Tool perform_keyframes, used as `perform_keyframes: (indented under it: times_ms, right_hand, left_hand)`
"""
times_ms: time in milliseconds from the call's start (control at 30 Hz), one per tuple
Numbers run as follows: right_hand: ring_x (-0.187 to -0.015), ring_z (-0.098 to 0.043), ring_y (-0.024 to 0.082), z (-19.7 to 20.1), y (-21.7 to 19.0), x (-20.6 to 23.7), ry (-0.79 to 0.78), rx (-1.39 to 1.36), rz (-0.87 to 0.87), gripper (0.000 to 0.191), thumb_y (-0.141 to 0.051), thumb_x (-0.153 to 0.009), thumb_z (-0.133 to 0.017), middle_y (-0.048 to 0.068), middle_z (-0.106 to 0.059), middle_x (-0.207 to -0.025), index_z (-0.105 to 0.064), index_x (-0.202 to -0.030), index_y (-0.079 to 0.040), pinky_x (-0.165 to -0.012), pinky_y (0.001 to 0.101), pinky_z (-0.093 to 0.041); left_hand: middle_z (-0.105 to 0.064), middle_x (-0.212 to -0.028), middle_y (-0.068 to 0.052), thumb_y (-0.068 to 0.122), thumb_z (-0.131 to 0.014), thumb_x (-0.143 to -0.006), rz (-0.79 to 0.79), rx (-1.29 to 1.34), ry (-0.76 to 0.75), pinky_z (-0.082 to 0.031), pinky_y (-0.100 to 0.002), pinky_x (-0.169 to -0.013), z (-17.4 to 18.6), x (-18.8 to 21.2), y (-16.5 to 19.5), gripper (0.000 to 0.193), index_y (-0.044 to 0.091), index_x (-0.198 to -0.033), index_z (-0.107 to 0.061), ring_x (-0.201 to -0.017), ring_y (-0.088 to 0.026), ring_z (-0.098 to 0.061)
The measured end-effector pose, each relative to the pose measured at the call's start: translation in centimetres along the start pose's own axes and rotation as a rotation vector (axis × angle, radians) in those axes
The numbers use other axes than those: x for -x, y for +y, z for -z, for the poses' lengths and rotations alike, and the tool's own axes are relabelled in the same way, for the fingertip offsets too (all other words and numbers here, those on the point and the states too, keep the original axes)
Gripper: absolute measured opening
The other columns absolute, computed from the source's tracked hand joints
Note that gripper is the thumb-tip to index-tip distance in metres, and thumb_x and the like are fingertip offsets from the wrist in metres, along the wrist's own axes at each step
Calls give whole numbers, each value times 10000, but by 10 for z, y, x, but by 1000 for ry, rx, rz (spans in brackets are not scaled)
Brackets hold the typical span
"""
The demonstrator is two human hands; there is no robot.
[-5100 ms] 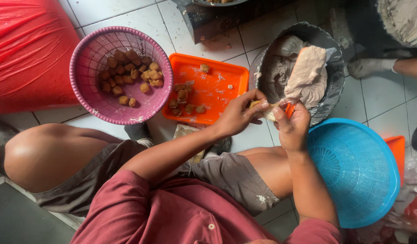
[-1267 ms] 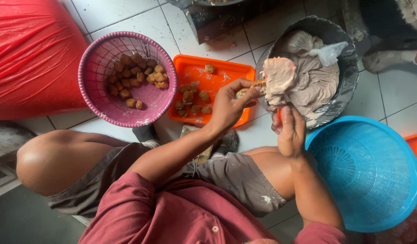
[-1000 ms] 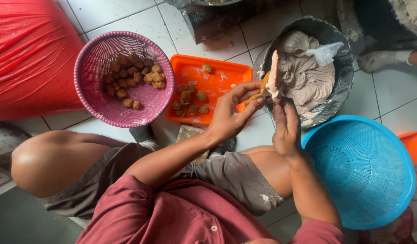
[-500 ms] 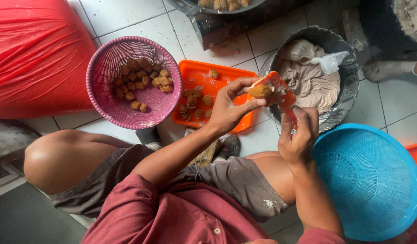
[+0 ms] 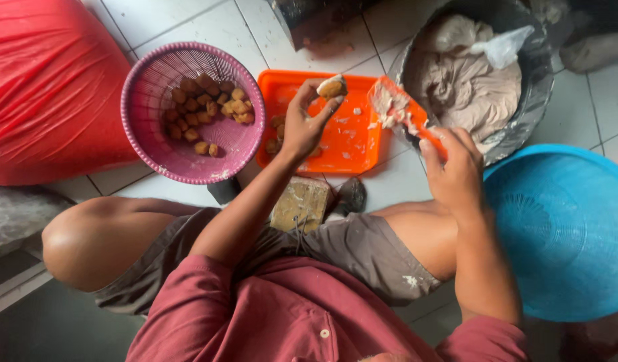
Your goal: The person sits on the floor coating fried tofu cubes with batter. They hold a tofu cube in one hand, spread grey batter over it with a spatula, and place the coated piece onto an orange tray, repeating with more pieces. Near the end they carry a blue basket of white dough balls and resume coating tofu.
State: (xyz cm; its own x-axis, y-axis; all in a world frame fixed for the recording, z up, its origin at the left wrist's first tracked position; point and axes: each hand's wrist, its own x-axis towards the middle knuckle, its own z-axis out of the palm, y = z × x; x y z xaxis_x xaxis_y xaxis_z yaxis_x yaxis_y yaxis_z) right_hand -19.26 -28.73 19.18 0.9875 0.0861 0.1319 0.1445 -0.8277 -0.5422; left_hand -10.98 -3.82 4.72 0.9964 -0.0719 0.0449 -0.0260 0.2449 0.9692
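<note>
The left hand [image 5: 302, 127] pinches a fried tofu puff [image 5: 332, 86] between thumb and fingertips, holding it up over the far edge of the orange tray [image 5: 346, 144]; the puff shows a pale smear on top. The right hand [image 5: 456, 174] is clenched around the handle of an orange spatula [image 5: 396, 110], whose blade, coated with pale paste, hangs above the tray's right edge, just beside the puff but not touching it. A few more brown puffs lie at the tray's left edge. Left of the tray, touching it, sits a pink basket [image 5: 148, 94] with a heap of puffs inside. Right of the tray stands a dark metal basin [image 5: 533, 94] of greyish paste (a crumpled plastic bag [image 5: 503, 47] rests on top). An upturned blue basket [image 5: 563, 234] lies by the right forearm, and a red sack [image 5: 47, 87] fills the floor's far left corner
</note>
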Motion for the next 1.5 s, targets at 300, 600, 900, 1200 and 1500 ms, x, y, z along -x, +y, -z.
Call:
perform_keyframes:
  times_ms: [300, 600, 900, 1200, 1500]
  right_hand:
    - [-641, -373, 46, 9, 23, 16, -76, -664, -429, 279, -232, -1174, -454, -9, -453, -794, -631, -1157, -16, -564, 227, -316]
    - [-500, -388, 36, 4, 192, 34, 103, -693, -779, 221, -253, -1139, -516, 8, -573, -777, -590, -1216, -59, -433, 224, -316]
    - [-461, -411, 39, -90, 283, 29, -12, -544, -997, 220, -208, -1065, -559, 38, -615, -768, -708, -1123, -57, -401, 233, -306]
    - [-507, -306, 29, -135, 276, -32, 23, -1092, -997, 198, -262, -1092, -554, -38, -495, -732, -656, -1113, -92, -456, 216, -237]
    - [-531, -297, 30, -135, 275, 5, 176, -1342, -884, 271, -288, -1112, -515, -49, -456, -741, -656, -1227, -87, -488, 209, -212]
  left_hand:
    - [-717, -1144, -121, 167, -794, -828, 211, -787, 112, -460, -426, -980, 41, 8, -93, 653, -1, -1367, -465, -1103, -328, -603]
    - [-371, -1652, -197, -56, -697, -978, -194, -982, 237, -298, -443, -1328, 100, -16, -58, 780, -5, -1601, -231, -1543, -335, -381]
    - [-162, -1649, -173, 391, -792, -755, 1000, -1319, 78, -265, -584, -1098, 192, 38, -106, 1071, 108, -1582, -174, -1485, -385, -149]
    - [-558, -1480, -189, 469, -454, -1019, 1222, -1515, -324, -463, -517, -1085, 180, 29, -108, 556, 103, -1410, -602, -1370, -390, -527]
    - [-646, -1346, -262, 293, -396, -1108, 1130, -1571, -109, -520, -540, -993, 204, 46, -118, 429, 40, -1387, -602, -1243, -442, -621]
